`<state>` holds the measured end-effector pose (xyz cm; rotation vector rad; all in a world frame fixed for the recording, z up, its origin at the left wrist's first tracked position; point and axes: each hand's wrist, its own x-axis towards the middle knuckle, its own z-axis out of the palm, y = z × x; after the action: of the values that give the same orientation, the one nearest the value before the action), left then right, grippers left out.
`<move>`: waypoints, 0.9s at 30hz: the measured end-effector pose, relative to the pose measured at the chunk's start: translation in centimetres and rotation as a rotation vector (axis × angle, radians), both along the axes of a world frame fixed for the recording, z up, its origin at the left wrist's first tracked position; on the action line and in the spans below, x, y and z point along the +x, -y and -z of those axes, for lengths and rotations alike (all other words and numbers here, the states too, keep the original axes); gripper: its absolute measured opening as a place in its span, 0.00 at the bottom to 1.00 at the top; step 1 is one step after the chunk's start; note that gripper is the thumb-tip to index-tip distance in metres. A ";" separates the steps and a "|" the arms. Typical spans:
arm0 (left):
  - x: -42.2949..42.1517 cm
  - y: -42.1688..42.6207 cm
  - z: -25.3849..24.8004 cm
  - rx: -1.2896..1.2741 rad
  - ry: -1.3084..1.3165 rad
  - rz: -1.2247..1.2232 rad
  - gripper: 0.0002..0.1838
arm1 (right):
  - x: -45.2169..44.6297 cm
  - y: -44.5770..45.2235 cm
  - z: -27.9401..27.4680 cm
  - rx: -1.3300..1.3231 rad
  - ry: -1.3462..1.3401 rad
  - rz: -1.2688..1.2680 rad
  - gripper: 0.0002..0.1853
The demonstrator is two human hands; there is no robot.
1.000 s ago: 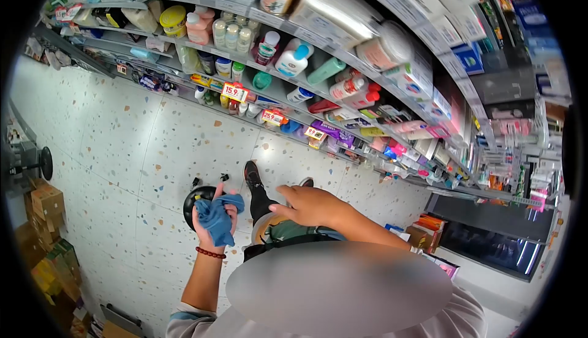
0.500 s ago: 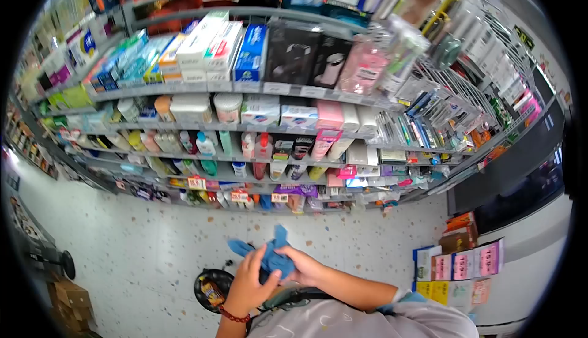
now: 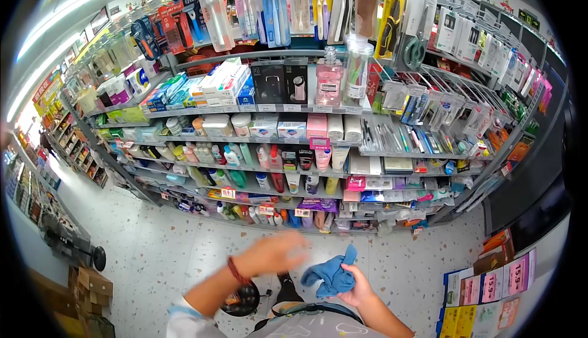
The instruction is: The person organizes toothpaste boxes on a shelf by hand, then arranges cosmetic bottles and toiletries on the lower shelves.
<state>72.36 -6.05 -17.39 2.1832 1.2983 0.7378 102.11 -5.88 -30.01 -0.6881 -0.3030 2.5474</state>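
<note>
A crumpled blue cloth point(image 3: 334, 275) hangs over the floor in front of my body, gripped by my right hand point(image 3: 360, 288) with the thumb on top. My left hand point(image 3: 275, 255) is apart from the cloth, to its left, with a red beaded bracelet point(image 3: 236, 270) on the wrist. Motion smears its fingers, so I cannot see whether they are closed. Ahead of both hands are the lower shelves point(image 3: 278, 221), packed with bottles and tubes.
A tall shelf unit holds toothpaste boxes, a pink mouthwash bottle point(image 3: 329, 84) and hanging toothbrushes point(image 3: 274, 7). Below my left forearm is a round black stool point(image 3: 245, 301). Cardboard boxes point(image 3: 93, 286) stand at lower left, with price-marked boxes point(image 3: 490, 286) at lower right.
Both hands were together on the cloth. Now my left hand has let go and moved away, while my right hand has carried the cloth rightward. The view has tilted up toward the upper shelves.
</note>
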 end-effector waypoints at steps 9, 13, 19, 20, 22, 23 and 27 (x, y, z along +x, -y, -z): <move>-16.1 -18.8 -12.2 0.624 -0.543 -0.601 0.13 | 0.2 -0.5 0.6 0.055 0.114 0.112 0.24; -18.9 -23.0 -12.4 0.812 -0.699 -0.485 0.10 | -0.7 -0.7 -0.4 0.043 0.230 0.169 0.23; -20.6 -25.6 -11.9 0.749 -0.867 -0.480 0.03 | -0.8 -1.4 1.7 0.034 0.235 0.157 0.22; -20.7 -26.0 -12.0 0.739 -0.864 -0.482 0.03 | -1.0 -1.3 2.2 0.030 0.250 0.157 0.21; -20.8 -26.3 -12.0 0.895 -0.759 -0.416 0.05 | -1.5 -1.9 1.8 0.037 0.259 0.163 0.21; -20.7 -26.3 -12.1 0.843 -0.756 -0.423 0.06 | -1.8 -1.9 1.2 0.047 0.322 0.144 0.23; -20.7 -26.2 -12.3 0.738 -0.729 -0.427 0.07 | -1.5 -2.2 2.9 0.047 0.325 0.116 0.27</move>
<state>51.62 20.11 -5.06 2.9674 2.1669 0.6582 100.63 -3.66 -32.93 -1.0698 -0.4166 2.3071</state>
